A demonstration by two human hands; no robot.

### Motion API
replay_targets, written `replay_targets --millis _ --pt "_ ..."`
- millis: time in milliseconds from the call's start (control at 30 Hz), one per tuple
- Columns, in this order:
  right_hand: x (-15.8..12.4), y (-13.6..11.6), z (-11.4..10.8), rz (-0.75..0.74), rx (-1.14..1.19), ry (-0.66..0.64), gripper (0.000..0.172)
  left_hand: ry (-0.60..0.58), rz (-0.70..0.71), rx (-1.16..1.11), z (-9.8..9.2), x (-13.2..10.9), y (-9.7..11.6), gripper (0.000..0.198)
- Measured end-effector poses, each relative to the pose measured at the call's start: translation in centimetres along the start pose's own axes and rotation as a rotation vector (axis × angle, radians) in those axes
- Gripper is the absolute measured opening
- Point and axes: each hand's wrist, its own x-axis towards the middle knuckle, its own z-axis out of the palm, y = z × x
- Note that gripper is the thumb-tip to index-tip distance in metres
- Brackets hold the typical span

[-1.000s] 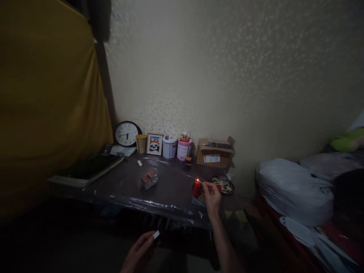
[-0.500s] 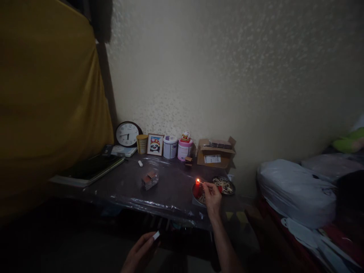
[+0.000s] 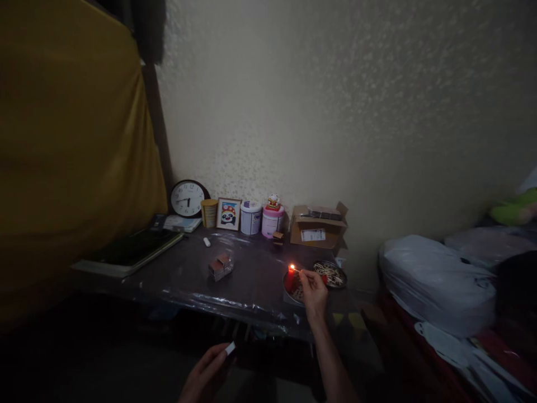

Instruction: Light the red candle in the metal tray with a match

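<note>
Between the thumb and fingers of my right hand is a thin match. Its tip meets a small bright flame at the top of a red candle; whether the wick itself burns I cannot tell. The candle stands upright in a round dish holding matchsticks, partly hidden by my hand. Low in front of the table, my left hand is closed on a small matchbox, of which a white part shows. Right behind my right hand lies a second dish full of matchsticks.
A plastic-wrapped pack of matchboxes and a small white object lie on the dark table. Along the wall stand a clock, a framed panda picture, tins and a cardboard box. White bags lie at right.
The flame at the match tip looks slightly larger and brighter. Both hands hold almost the same positions.
</note>
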Motion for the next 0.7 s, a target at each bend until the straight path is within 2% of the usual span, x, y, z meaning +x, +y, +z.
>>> replay_targets --millis 233,367,500,567,633,700 --pt "-0.6 -1.3 -0.2 0.025 0.059 -0.004 0.022 -0.003 0.009 -0.008 0.9 -1.0 0.9 0.038" --pt "-0.2 -3.1 -1.7 0.06 0.085 -0.006 0.021 -0.048 0.003 -0.001 1.5 -2.1 1.8 0.033" --pt "1.9 -6.7 -6.0 0.038 0.192 0.069 0.02 -0.046 -0.009 0.013 1.0 -1.6 1.6 0.036" --pt "3.2 -8.1 -8.8 -0.03 0.241 0.039 0.018 -0.042 -0.023 0.006 0.7 -1.3 1.4 0.037" --pt "4.1 -8.6 -11.1 -0.042 0.229 0.027 0.022 -0.063 -0.06 -0.005 0.6 -1.1 1.4 0.037" --pt "4.6 -8.0 -12.8 -0.012 0.119 0.006 0.025 -0.085 -0.091 -0.003 0.6 -1.1 1.6 0.038"
